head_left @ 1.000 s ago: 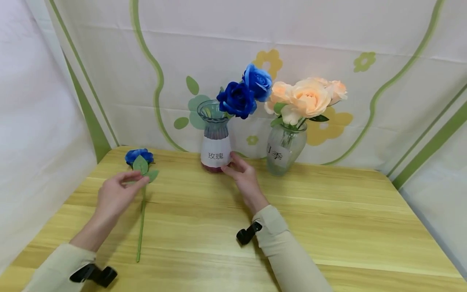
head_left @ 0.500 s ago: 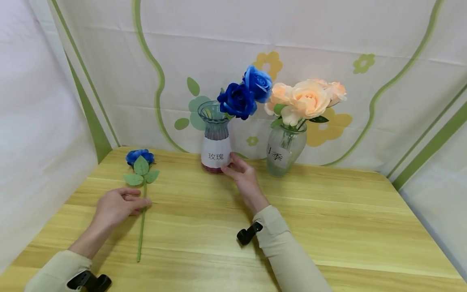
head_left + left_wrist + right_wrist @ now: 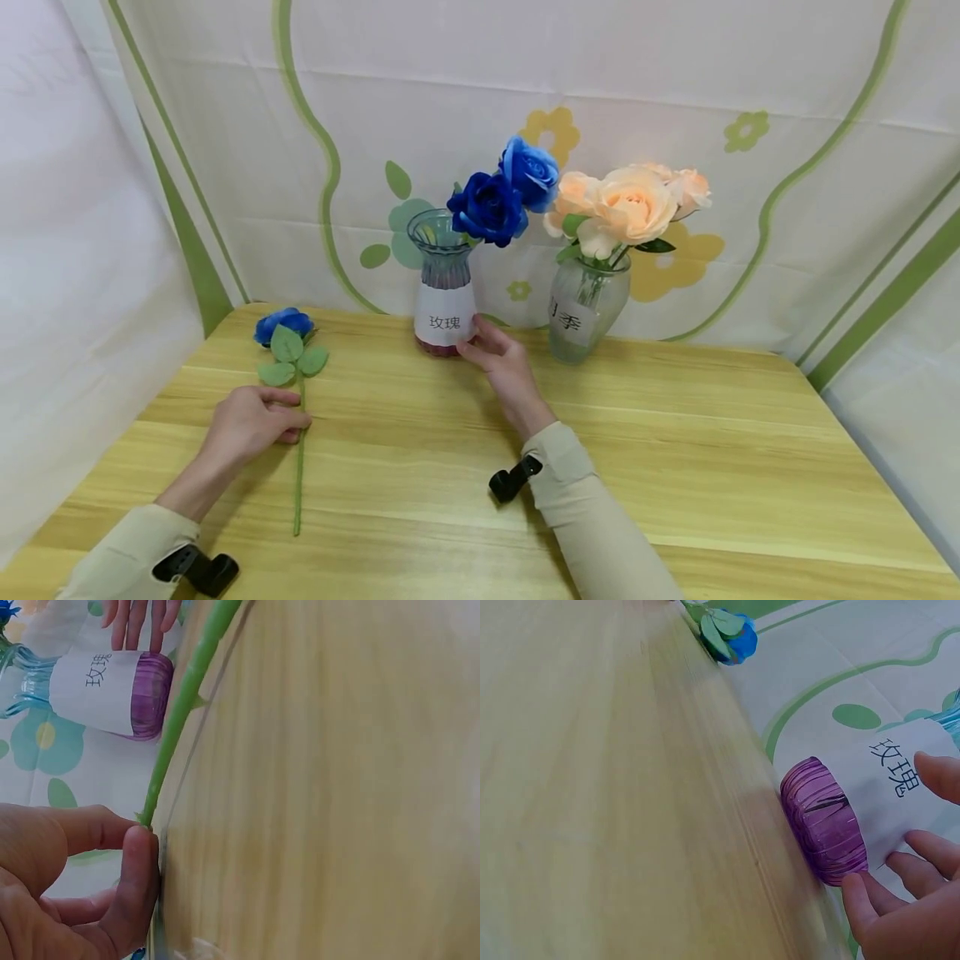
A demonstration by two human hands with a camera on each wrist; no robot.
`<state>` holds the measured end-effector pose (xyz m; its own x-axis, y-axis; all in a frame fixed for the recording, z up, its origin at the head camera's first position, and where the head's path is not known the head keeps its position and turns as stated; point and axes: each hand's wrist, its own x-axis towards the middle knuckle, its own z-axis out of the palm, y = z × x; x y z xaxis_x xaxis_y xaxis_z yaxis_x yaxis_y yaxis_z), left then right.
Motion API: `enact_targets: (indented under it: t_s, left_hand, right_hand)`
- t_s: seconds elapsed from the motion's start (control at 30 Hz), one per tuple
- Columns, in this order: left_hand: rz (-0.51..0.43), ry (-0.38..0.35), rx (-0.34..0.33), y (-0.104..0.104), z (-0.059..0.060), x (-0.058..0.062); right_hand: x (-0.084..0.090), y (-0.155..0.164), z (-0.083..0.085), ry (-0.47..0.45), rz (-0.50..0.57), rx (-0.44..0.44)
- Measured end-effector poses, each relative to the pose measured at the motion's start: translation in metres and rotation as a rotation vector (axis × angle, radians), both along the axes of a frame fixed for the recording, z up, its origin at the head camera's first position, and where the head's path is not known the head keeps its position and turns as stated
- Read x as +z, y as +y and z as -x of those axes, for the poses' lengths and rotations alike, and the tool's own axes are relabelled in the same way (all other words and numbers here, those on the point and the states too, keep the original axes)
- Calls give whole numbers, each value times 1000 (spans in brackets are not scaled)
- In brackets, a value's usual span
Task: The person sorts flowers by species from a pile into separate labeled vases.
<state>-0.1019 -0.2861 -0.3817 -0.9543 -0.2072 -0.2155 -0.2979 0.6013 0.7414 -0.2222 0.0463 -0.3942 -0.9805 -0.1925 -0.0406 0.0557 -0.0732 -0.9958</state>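
In the head view my left hand (image 3: 255, 423) pinches the green stem of a blue rose (image 3: 283, 327) below its leaves. The flower points away over the table, the stem's end toward me. Thumb and fingertip meet on the stem (image 3: 184, 712) in the left wrist view. My right hand (image 3: 504, 367) touches the lower right side of a ribbed glass vase (image 3: 444, 312), blue above and purple at the base, with a white label. Its spread fingers rest by the label and base in the right wrist view. Two blue roses (image 3: 491, 206) lean rightward from that vase.
A clear glass vase (image 3: 600, 304) with peach roses (image 3: 636, 204) stands right of the blue one, near the table's back edge. Behind the wooden table (image 3: 675, 467) hangs a white curtain (image 3: 435, 75) with printed flowers and green lines.
My left hand moved from the leaves down toward me to the bare stem and took hold of it. The rose has turned slightly, its stem's end shifting right. My right hand stays at the vase.
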Motion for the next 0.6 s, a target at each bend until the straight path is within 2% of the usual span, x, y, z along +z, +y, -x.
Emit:
enact_targets:
  t_s: [0.1,0.3,0.6]
  left_hand:
    - [-27,8,12,2,1,0]
    - [-176,46,79,9,5,1]
    - [-598,203,208,32,21,8]
  right_hand:
    - [0,0,0,-7,9,10]
    - [2,2,1,-19,3,19]
    - [5,4,-1,-25,7,10]
